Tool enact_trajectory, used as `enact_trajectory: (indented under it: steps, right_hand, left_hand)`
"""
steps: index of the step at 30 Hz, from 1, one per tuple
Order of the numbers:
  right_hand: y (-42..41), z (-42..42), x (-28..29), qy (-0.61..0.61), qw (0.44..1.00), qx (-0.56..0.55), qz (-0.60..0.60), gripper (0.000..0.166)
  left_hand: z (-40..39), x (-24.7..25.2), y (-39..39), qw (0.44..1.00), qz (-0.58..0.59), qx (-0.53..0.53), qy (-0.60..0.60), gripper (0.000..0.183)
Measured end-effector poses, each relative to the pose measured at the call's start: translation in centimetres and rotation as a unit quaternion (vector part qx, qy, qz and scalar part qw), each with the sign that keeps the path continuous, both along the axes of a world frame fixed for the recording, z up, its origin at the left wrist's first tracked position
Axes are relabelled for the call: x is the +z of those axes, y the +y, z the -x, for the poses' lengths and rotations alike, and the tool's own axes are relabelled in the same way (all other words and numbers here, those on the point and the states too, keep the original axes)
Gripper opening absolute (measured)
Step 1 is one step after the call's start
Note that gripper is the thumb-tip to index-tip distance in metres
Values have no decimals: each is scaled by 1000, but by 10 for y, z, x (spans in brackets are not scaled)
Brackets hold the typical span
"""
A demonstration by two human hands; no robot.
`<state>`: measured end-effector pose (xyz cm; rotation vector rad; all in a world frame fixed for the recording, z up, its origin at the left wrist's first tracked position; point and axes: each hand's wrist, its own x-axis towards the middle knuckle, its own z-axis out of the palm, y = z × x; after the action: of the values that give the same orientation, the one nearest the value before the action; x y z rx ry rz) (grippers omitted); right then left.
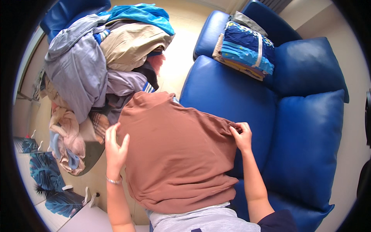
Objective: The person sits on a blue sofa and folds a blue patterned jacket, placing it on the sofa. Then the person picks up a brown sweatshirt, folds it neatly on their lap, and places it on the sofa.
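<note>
A brown knit-like garment (pixel 179 150) lies spread over my lap, its lower part bunched in folds near my waist. My right hand (pixel 243 136) pinches a gathered bit of its right edge between thumb and fingers, over the sofa seat. At the garment's left edge is my left hand (pixel 116 146), with thumb and fingers apart and a silver bracelet (pixel 114 181) on the wrist. Its thumb overlaps the brown cloth; it does not appear to grip it. Underneath, light grey clothing (pixel 200 220) covers my lap.
A large heap of loose clothes (pixel 81 63) rises ahead on the left, touching the garment's far edge. The blue sofa (pixel 232 90) runs along my right and holds a stack of folded textiles (pixel 246 49). Leaf-patterned panels (pixel 47 171) with white hooks stand at lower left.
</note>
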<state>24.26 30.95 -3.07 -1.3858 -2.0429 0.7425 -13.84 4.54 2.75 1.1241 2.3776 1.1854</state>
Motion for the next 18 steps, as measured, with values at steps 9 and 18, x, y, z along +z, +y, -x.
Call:
enact_trajectory:
  steps: [9,18]
  right_hand:
    - [53,18,1,240,961,-93,105,12]
    - [34,21,16,50,990,-116,60,28]
  left_hand:
    - [12,-45,57,995,27,9,99,49]
    - [-9,-16,85,976,-29,-10,217,41]
